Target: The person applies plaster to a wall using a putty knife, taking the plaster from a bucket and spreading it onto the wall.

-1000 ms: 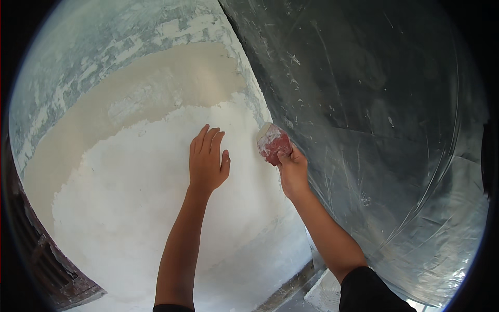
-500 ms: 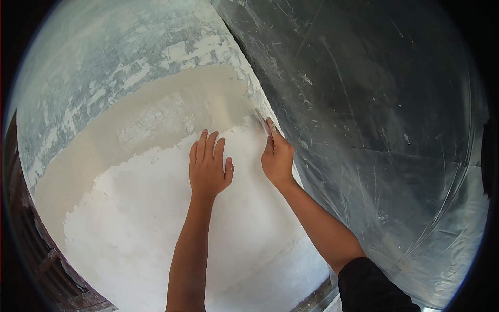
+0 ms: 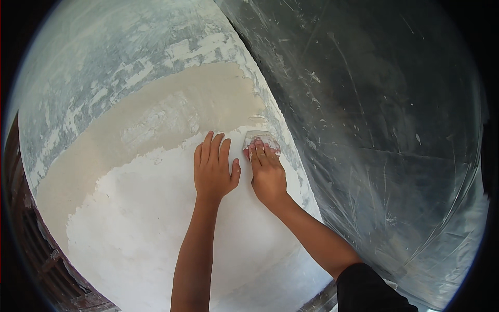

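Note:
A filling knife [image 3: 262, 138] with a putty-smeared blade and a reddish part under the fingers is gripped in my right hand [image 3: 268, 174]. Its blade lies against the white-coated wall [image 3: 140, 229], near the wall's right edge. My left hand [image 3: 214, 166] rests flat on the white coat, fingers stretched out and a little apart, holding nothing. Just above both hands runs a beige band of filler [image 3: 104, 140] with a rough lower border and a paler patch in its middle.
Dark, putty-spattered plastic sheeting [image 3: 395, 130] hangs along the right side of the wall. Higher up, the wall is a streaky grey-white surface [image 3: 78, 78]. A dark slatted structure [image 3: 44, 255] shows at the lower left.
My right hand has come down and slightly left, turning the filling knife from edge-on to flat against the wall. My left hand keeps its pose on the wall.

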Tool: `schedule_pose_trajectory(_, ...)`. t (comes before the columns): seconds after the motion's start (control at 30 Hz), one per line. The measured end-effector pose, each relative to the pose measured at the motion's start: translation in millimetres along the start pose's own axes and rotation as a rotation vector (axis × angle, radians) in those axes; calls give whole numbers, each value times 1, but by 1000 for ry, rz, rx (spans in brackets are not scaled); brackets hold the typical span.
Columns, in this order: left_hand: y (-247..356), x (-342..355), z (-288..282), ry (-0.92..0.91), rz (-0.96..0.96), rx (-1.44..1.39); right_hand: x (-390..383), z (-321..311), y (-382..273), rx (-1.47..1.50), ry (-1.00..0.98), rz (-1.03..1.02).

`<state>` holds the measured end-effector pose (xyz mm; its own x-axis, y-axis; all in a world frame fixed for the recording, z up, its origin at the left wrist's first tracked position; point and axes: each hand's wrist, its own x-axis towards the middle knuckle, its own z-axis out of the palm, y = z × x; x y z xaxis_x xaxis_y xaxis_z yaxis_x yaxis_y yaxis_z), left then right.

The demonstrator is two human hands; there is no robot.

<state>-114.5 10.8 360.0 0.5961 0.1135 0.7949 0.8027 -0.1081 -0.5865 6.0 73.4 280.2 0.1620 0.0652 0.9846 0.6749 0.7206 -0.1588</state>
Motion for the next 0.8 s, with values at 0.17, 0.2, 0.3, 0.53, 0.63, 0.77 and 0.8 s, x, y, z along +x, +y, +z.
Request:
schedule_pose_trajectory(0.17,-2,-2,-2,-5,18,11,25,-49,23,183,126,75)
schedule_pose_trajectory(0.2,-2,-4,-2,-17,19,-2,37,-47,33,296,163,134)
schedule_pose_trajectory(0.3,-1,0,-2,-30,23,-7,79,-51,60,442,141,150)
schedule_pose_trajectory(0.53,5,3,-2,-33,35,29,124,-26,80,486,-83,83)
schedule_pose_trajectory(0.63,6,3,0,-39,48,30,129,-23,99,365,164,166)
schedule_pose_trajectory(0.77,3,0,1,-60,81,67,121,-29,77,471,182,14)
schedule_pose_trajectory(0.8,1,-1,1,-63,66,69,121,-23,71,508,47,17)
